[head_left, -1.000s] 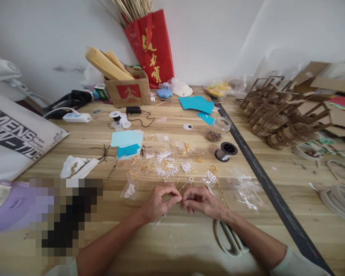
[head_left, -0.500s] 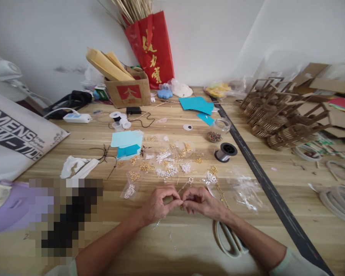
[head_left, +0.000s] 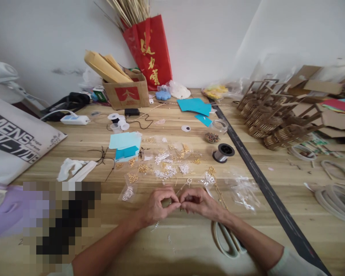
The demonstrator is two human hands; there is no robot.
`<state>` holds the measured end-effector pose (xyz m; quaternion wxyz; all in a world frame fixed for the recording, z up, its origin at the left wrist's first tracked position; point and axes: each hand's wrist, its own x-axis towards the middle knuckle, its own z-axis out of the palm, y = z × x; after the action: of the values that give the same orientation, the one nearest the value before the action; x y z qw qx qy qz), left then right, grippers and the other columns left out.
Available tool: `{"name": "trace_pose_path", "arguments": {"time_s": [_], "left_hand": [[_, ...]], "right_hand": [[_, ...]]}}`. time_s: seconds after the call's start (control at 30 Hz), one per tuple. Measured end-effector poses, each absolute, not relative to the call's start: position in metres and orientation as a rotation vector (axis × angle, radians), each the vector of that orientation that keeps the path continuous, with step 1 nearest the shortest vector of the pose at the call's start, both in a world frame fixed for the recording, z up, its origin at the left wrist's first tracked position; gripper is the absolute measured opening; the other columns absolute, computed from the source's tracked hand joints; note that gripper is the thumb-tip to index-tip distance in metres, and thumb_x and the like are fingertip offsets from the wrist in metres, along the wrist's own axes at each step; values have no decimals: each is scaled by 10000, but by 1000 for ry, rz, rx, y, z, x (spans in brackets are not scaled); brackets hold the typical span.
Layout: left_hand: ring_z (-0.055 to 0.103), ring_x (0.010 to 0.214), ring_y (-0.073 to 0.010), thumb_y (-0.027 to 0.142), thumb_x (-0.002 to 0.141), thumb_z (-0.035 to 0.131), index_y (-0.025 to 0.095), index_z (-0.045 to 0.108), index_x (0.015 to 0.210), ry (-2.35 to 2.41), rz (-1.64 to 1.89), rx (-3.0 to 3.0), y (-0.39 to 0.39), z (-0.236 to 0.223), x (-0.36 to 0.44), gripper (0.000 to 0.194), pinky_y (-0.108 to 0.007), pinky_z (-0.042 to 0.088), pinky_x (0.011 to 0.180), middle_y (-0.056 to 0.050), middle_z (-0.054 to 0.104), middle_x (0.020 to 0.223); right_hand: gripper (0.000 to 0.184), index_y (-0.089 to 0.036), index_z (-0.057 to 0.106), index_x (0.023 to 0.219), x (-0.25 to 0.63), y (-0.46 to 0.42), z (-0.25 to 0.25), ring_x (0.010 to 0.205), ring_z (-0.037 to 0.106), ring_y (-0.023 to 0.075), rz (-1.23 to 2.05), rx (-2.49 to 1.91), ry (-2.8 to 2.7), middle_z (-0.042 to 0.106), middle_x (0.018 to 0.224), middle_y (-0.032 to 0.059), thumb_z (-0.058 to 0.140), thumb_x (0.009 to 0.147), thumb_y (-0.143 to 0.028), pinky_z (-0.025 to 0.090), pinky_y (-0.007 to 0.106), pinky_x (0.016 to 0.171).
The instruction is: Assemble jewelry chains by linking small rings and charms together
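My left hand (head_left: 161,206) pinches thumb to forefinger around a fine silvery chain (head_left: 155,226), whose loose tail hangs below the palm. Tip to tip with it, my right hand (head_left: 199,203) is also closed in a pinch at the chain; the small part between the fingertips is too tiny to make out. A length of the chain with a round clasp (head_left: 189,181) lies just beyond the fingers. Beside my right wrist lies a gold chain (head_left: 218,190), and under that forearm are pale-handled scissors (head_left: 225,241). A short scrap of chain (head_left: 170,242) rests nearer me.
Small bags of gold and silver findings (head_left: 165,171) spread beyond my hands. A wire spool (head_left: 223,153), a jar of beads (head_left: 212,137) and clear plastic bags (head_left: 243,189) stand rightward. Small woven baskets (head_left: 276,119) crowd the far right; blue cards (head_left: 125,142) lie left.
Both hands keep their fingertip pinch and stay almost in place. The whole view shifts slightly left and down. The chain's tail under my left hand shows a little less than at first.
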<state>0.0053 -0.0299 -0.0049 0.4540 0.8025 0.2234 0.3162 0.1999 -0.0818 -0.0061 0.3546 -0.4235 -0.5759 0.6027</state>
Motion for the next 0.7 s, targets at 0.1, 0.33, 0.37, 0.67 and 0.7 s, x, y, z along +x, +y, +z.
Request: {"name": "trace_pose_path", "arguments": {"time_s": [0.1,0.33,0.37,0.67,0.7], "left_hand": [[565,611,-131,163,790,651,141,636,670,554,776,1974,-30,-3,5,122,-262,446,658,-25,643,643],[575,612,-132,162,789,641,142,635,667,558,743,1968,-30,-2,4,124,-254,447,642,-32,652,650],[576,612,-132,161,788,641,142,637,669,558,743,1970,-30,-2,4,121,-253,447,640,-32,652,652],[559,615,-133,184,797,636,143,634,673,563,742,1974,-28,-2,4,130,-255,442,633,-30,635,650],[558,619,-133,190,803,631,142,637,678,564,735,1971,-28,-2,4,134,-256,440,635,-31,634,652]], "right_hand": [[243,-152,644,768,200,-81,-5,589,458,98,1464,-1095,-1553,552,714,-1,667,825,-387,352,227,541],[247,-150,624,778,200,-80,-5,548,404,91,1521,-1087,-1547,507,638,-28,657,821,-392,302,225,514],[254,-150,621,777,200,-80,-5,542,401,89,1524,-1089,-1542,504,631,-30,658,819,-398,299,224,510],[247,-156,622,775,201,-81,-5,550,434,93,1532,-1097,-1523,523,652,-22,666,821,-395,334,223,517],[245,-155,624,773,201,-81,-6,559,435,93,1518,-1098,-1531,527,668,-17,667,822,-391,336,224,522]]}}
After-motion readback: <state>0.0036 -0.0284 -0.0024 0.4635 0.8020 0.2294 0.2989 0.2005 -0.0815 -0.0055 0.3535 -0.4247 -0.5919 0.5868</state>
